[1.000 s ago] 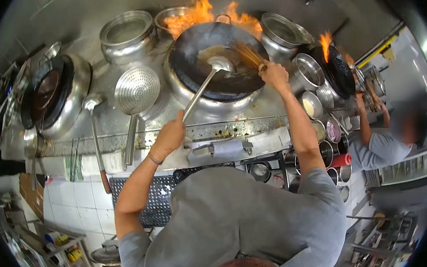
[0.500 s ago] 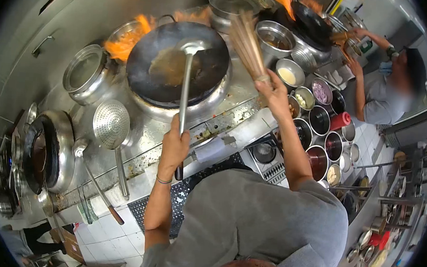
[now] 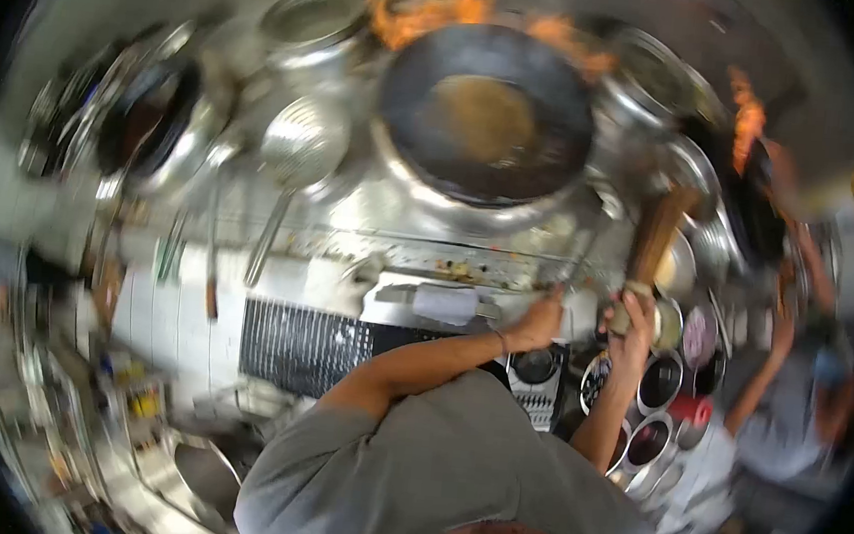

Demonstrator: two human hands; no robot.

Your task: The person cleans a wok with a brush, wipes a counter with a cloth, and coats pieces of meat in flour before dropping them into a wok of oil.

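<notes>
My left hand is closed on the handle of a metal ladle, whose bowl is right of the large wok. To its right, my right hand grips the lower end of a bundled bamboo brush; the bristles point up and are blurred. Brownish liquid lies in the wok, with flames behind it. A perforated strainer rests on the stove left of the wok.
Sauce and ingredient containers stand beyond my right forearm. A folded cloth lies on the front ledge. Another wok is at the left. A co-worker stands at far right near a flaming wok.
The view has turned, so the wok appears farther right. My left hand has moved the ladle out of the wok to its right side. Both hands are now closer together.
</notes>
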